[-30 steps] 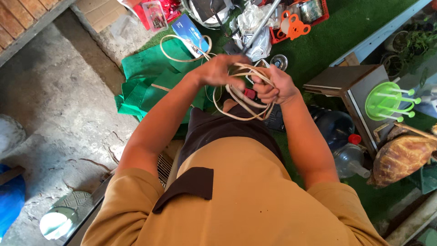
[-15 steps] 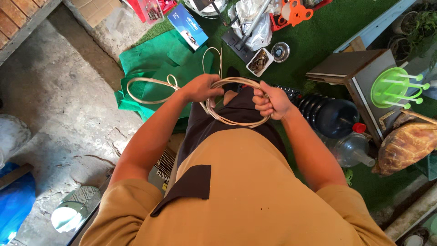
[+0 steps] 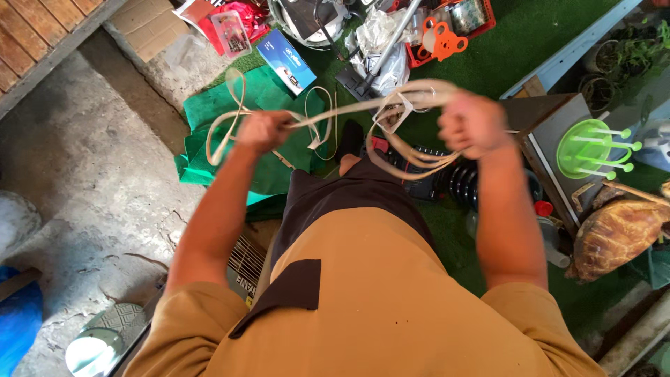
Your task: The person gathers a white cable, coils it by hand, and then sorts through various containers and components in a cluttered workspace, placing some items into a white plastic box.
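I see both hands have swung apart since 0.5 s ago. The right hand [image 3: 473, 124] clenches the coiled cream cable [image 3: 412, 157]; the left hand [image 3: 264, 130] grips its loose run, drawn taut between them.

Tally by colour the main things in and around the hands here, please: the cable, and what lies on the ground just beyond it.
Cream or white: 1, the cable held by the left hand and right hand
Green: 2, the green cloth and the green rack
Blue: 1, the blue box
Orange: 1, the orange plastic piece
Total: 5
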